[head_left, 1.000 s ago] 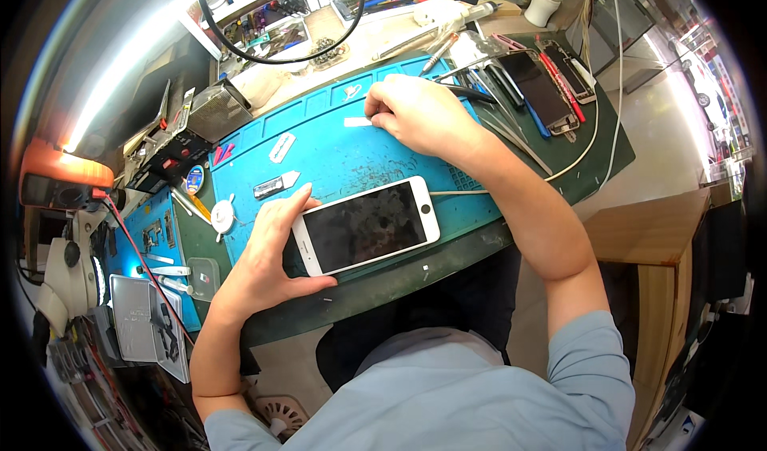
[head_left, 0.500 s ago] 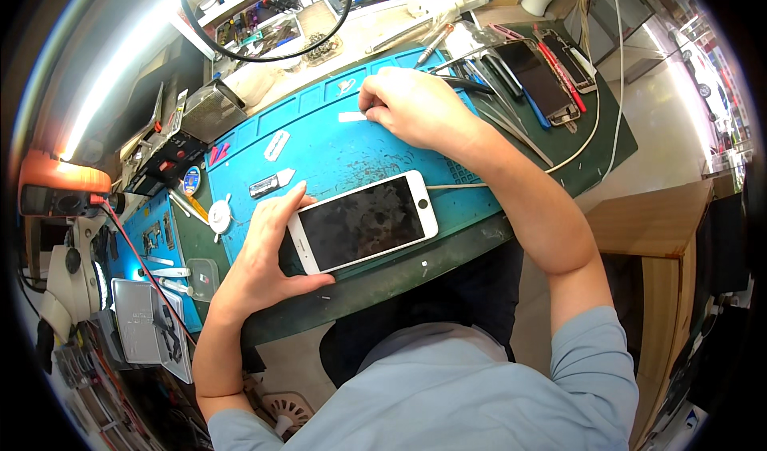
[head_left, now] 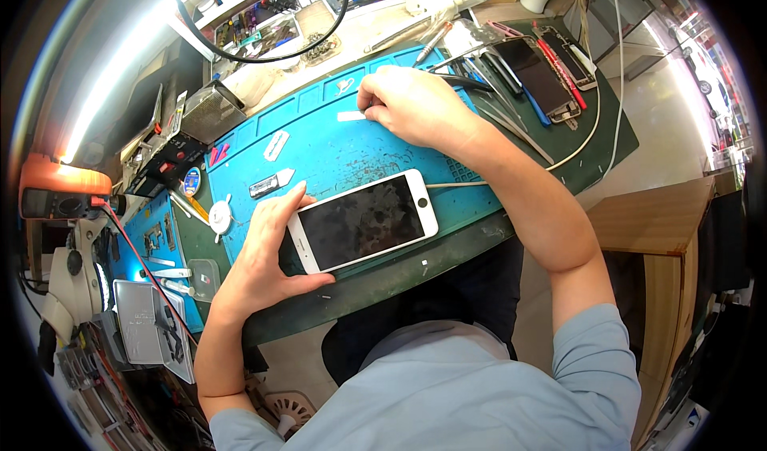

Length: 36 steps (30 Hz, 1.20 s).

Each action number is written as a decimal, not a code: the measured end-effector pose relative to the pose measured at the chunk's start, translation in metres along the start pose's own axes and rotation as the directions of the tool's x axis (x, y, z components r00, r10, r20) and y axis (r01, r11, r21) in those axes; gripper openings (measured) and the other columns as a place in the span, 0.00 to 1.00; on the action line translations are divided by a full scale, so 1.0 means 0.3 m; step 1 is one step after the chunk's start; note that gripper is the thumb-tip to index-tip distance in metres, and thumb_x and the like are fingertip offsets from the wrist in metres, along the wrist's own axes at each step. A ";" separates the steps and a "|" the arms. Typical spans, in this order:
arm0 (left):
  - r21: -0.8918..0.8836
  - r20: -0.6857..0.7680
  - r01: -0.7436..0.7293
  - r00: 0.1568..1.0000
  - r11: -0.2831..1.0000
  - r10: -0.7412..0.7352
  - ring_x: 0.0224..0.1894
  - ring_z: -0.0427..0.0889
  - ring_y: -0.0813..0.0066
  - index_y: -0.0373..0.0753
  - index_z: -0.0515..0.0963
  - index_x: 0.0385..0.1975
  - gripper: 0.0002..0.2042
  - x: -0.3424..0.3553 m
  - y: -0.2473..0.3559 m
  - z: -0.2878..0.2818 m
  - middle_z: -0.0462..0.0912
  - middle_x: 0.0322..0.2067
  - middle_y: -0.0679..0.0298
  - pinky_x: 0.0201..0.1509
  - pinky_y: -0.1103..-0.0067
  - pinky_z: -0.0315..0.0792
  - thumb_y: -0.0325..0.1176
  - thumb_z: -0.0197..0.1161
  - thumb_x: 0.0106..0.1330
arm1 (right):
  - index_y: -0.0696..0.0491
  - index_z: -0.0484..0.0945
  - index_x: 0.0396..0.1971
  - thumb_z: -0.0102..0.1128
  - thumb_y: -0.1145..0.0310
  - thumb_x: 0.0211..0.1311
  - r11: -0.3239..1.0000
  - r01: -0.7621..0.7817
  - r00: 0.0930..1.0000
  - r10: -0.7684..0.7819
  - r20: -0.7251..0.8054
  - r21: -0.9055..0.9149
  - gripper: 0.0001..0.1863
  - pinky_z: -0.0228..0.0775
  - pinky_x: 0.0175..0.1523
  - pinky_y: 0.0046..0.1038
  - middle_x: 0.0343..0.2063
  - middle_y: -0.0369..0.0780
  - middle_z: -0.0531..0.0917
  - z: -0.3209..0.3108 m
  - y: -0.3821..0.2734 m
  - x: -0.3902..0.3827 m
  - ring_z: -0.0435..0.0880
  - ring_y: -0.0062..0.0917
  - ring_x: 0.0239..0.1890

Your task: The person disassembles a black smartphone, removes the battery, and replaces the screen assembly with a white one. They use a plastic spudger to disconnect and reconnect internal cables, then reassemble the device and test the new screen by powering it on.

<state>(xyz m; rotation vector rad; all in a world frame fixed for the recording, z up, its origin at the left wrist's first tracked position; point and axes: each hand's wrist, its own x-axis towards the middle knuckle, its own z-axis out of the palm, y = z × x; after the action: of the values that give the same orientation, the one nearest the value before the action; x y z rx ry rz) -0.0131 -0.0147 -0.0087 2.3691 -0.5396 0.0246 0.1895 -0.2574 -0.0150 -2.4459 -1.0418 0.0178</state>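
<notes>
A white smartphone point(head_left: 363, 223) with a dark, smudged screen lies near the front of the blue mat point(head_left: 319, 151), a white cable at its right end. My left hand point(head_left: 268, 247) grips the phone's left end, thumb along the near edge and fingers at the far edge. Further back, my right hand point(head_left: 415, 107) is closed, its thumb and finger pinched at the right end of a small white strip point(head_left: 350, 116). The strip is at the mat's surface; my fingers partly hide their contact with it.
Opened phones point(head_left: 537, 75), tweezers and screwdrivers lie at the right. Left of the phone are a label-like piece point(head_left: 272, 183), a white round tool point(head_left: 220, 218) and an orange multimeter point(head_left: 64, 187). A black cable loop point(head_left: 264, 58) hangs over the back.
Almost nothing differs. Both hands, the phone and the white strip keep their places; the whole view has shifted very slightly.
</notes>
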 end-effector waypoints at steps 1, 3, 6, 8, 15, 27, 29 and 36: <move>0.000 0.002 0.001 1.000 1.000 -0.001 0.65 0.73 0.52 0.34 0.59 0.77 0.58 0.000 0.001 -0.001 0.76 0.62 0.53 0.73 0.62 0.65 0.34 0.87 0.43 | 0.52 0.84 0.39 0.66 0.65 0.66 1.000 0.001 1.000 -0.001 0.000 0.000 0.07 0.77 0.51 0.39 0.39 0.42 0.86 0.001 0.001 0.000 0.86 0.38 0.45; 0.004 0.002 -0.003 1.000 1.000 0.003 0.65 0.73 0.51 0.34 0.59 0.77 0.58 -0.001 0.000 -0.002 0.77 0.62 0.53 0.73 0.62 0.65 0.34 0.87 0.43 | 0.52 0.84 0.39 0.66 0.65 0.67 1.000 0.001 1.000 -0.001 0.003 0.009 0.07 0.77 0.51 0.39 0.38 0.42 0.86 0.000 -0.001 0.000 0.86 0.38 0.45; 0.001 0.001 -0.002 1.000 1.000 0.002 0.65 0.73 0.51 0.34 0.59 0.77 0.57 0.002 0.004 -0.004 0.77 0.62 0.53 0.73 0.62 0.65 0.34 0.87 0.43 | 0.52 0.84 0.39 0.66 0.65 0.66 1.000 0.000 1.000 0.000 -0.003 0.017 0.07 0.78 0.51 0.39 0.38 0.42 0.86 0.001 0.000 -0.001 0.86 0.39 0.45; 0.024 0.002 -0.001 1.000 1.000 0.001 0.65 0.73 0.51 0.34 0.58 0.77 0.58 -0.004 0.008 -0.006 0.77 0.62 0.52 0.73 0.62 0.65 0.34 0.88 0.42 | 0.52 0.84 0.39 0.65 0.65 0.66 1.000 0.010 1.000 -0.010 -0.004 0.018 0.07 0.78 0.51 0.39 0.38 0.42 0.86 0.017 0.003 0.003 0.86 0.39 0.46; 0.047 0.007 -0.031 0.999 0.998 0.031 0.65 0.74 0.52 0.34 0.57 0.77 0.60 -0.001 0.005 -0.007 0.77 0.62 0.50 0.72 0.62 0.67 0.34 0.89 0.41 | 0.50 0.84 0.39 0.65 0.66 0.65 1.000 -0.013 1.000 0.013 0.008 0.027 0.06 0.79 0.52 0.38 0.38 0.40 0.86 0.024 0.011 0.003 0.86 0.37 0.46; 0.021 0.006 -0.050 0.999 0.999 0.050 0.65 0.73 0.51 0.34 0.59 0.77 0.58 0.013 -0.003 -0.008 0.77 0.61 0.51 0.72 0.62 0.64 0.36 0.89 0.43 | 0.51 0.83 0.38 0.64 0.66 0.65 0.999 0.050 0.997 -0.050 -0.053 -0.006 0.06 0.78 0.51 0.38 0.37 0.40 0.85 0.027 0.036 -0.002 0.86 0.37 0.45; 0.007 0.012 -0.021 1.000 1.000 0.021 0.63 0.73 0.51 0.35 0.60 0.76 0.54 0.003 0.018 -0.019 0.76 0.62 0.53 0.71 0.63 0.65 0.37 0.86 0.48 | 0.51 0.83 0.39 0.65 0.66 0.65 0.999 0.033 0.999 -0.033 -0.038 0.015 0.07 0.78 0.51 0.38 0.37 0.41 0.85 0.014 0.009 -0.001 0.86 0.37 0.44; -0.016 -0.006 -0.055 0.998 0.998 0.055 0.63 0.74 0.53 0.35 0.59 0.77 0.57 0.002 -0.001 -0.005 0.77 0.61 0.52 0.71 0.63 0.66 0.34 0.88 0.45 | 0.51 0.84 0.39 0.63 0.67 0.68 0.999 -0.008 1.000 0.007 0.021 0.043 0.05 0.77 0.53 0.40 0.40 0.42 0.85 0.004 0.000 0.002 0.85 0.40 0.47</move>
<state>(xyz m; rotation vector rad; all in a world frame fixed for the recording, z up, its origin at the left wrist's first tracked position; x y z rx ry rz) -0.0123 -0.0137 -0.0077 2.3375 -0.6002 0.0516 0.1897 -0.2567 -0.0159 -2.4153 -1.0305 0.0681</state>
